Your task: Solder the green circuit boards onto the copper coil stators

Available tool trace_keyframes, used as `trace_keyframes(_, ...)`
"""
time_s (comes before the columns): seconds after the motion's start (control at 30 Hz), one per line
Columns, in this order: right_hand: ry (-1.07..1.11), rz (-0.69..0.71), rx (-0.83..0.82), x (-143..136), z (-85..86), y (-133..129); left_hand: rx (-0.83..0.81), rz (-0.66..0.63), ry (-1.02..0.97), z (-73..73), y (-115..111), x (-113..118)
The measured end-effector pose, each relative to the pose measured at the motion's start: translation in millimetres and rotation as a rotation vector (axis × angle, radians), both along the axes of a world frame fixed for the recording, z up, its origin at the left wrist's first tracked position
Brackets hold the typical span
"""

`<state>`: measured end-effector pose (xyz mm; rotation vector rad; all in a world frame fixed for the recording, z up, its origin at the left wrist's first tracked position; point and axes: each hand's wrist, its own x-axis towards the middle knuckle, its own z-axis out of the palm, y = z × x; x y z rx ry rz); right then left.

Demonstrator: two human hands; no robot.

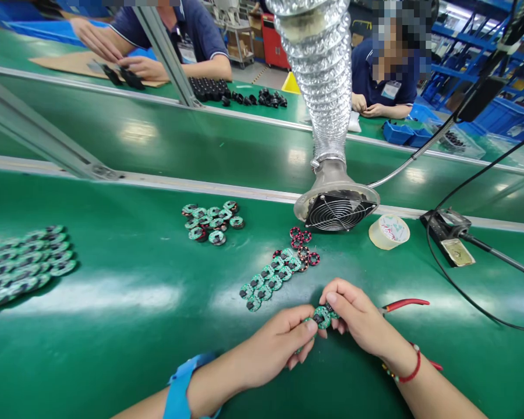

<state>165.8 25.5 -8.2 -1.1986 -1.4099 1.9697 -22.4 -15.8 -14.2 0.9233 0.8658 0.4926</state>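
Small round green circuit boards [322, 318] with black parts on them are held between my two hands above the green bench. My left hand [283, 337], below a blue wrist strap, pinches one board between thumb and fingers. Closed around the right-hand end of the boards is my right hand [351, 314], its thumb and forefinger together; the fingers partly hide what is there. Just beyond, rows of similar round boards [274, 282] lie on the bench, with several red-and-black rings [303, 252] at their far end. Red-handled pliers [406, 304] lie partly hidden under my right arm.
A fan hood [340, 210] hangs from a silver duct. Right of it are a tape roll [388, 231] and a soldering iron stand [448, 227] with its cable. Board piles [212, 218] and stacks [30, 262] lie left. Two co-workers sit beyond the metal frame [166, 49].
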Motion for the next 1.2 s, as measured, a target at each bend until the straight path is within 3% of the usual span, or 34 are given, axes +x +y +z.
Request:
trace_keyframes(0.2, 0.443, -0.177, -0.319, -7, 1.8, -4, 0.016, -0.009, -0.151, 2.5, -2, -3)
trace_keyframes(0.27, 0.531, -0.243, -0.328, -8, 4.4, -2, 0.040, -0.010, -0.141, 4.3, -2, -4)
trace_keyframes(0.37, 0.351, -0.225, -0.224, -7, 5.1, 2, 0.030, -0.022, -0.127, 6.3, -2, -5)
trace_keyframes(0.5, 0.021, -0.037, -0.099, -8, 2.0, 1, 0.027, 0.011, -0.050, 4.8, -4, -2)
trace_keyframes(0.63, -0.081, 0.064, -0.011, -9, 3.4, -5, 0.034, 0.086, 0.033, 1.8, -4, 2)
trace_keyframes(0.73, -0.069, 0.049, -0.019, -8, 4.7, -4, -0.003, 0.109, -0.023, 1.7, -1, 3)
trace_keyframes(0.9, 0.012, -0.094, -0.120, -6, 3.7, -1, -0.076, 0.157, -0.076, 3.5, 2, 0)
trace_keyframes(1.07, 0.417, -0.193, -0.334, -12, 6.5, -9, -0.142, 0.190, -0.304, 3.8, -1, 0)
trace_keyframes(1.13, 0.516, -0.234, -0.331, -13, 6.6, -9, -0.146, 0.224, -0.361, 3.9, -1, -1)
trace_keyframes(1.2, 0.436, -0.253, -0.266, -14, 4.8, -7, -0.112, 0.257, -0.337, 3.5, 0, -1)
